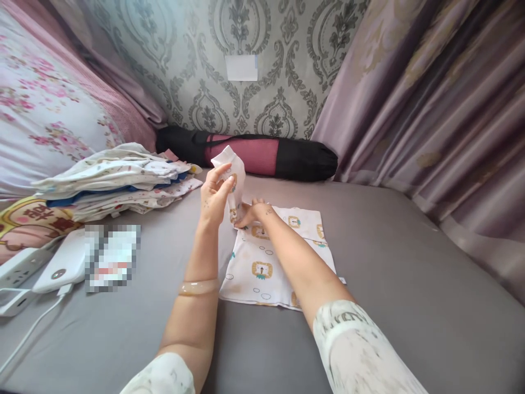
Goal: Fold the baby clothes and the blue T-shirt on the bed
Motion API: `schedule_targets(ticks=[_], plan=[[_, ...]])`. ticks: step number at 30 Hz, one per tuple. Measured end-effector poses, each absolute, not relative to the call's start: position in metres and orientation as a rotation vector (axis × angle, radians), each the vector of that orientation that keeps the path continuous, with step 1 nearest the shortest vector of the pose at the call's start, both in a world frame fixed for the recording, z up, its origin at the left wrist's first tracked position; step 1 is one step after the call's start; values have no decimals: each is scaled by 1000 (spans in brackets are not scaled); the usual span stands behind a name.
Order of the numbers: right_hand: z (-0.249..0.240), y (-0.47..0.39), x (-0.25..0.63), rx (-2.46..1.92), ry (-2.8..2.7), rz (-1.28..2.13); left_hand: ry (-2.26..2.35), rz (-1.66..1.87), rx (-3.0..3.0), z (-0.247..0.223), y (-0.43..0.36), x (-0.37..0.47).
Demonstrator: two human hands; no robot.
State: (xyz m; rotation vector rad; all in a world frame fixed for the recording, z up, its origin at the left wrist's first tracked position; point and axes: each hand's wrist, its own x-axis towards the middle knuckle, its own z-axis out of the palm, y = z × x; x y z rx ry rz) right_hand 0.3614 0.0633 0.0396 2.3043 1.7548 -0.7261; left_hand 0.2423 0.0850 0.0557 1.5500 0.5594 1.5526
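A white baby garment (241, 268) with a lion-face print lies folded flat on the grey sheet in front of me. My left hand (217, 191) pinches one sleeve-like end of it, lifted upright above the cloth. At the base of that raised part, my right hand (255, 212) lies against the fabric, its thumb and palm close to the fold. The right fingers are partly hidden behind the hand and cloth, so whether they grip cannot be made out. A pale bangle (199, 288) circles my left wrist.
A pile of folded clothes (131, 175) lies at the left beside a floral pillow (45, 109). Nearer are a white power bank (68, 262), a cable and a power strip (24, 265). A black and pink rolled bag (246, 153) lies along the wall; curtains (418, 98) hang right.
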Motion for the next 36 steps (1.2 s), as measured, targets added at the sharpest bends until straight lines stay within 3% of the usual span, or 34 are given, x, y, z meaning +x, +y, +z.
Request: schedule_targets(ticks=[5, 8, 12, 15, 18, 23, 31, 36], plan=[[27, 43, 380, 2436, 2108, -704, 509, 1472, 1579, 56, 77, 250], [14, 22, 399, 2808, 2204, -806, 482, 1426, 1628, 53, 74, 259], [8, -9, 420, 3273, 1777, -1607, 438, 1350, 1747, 45, 65, 277], [8, -30, 433, 3359, 1401, -2260, 433, 1267, 1876, 37, 52, 292], [5, -43, 444, 3365, 1105, -2619, 412, 1089, 2031, 29, 38, 302], [-3, -49, 459, 3460, 930, -2680, 392, 652, 2187, 24, 27, 304], [-10, -49, 462, 3514, 636, -2878, 849, 1078, 1856, 15, 79, 272], [-14, -47, 461, 3762, 731, -2600, 1107, 1015, 1730, 1, 97, 250]])
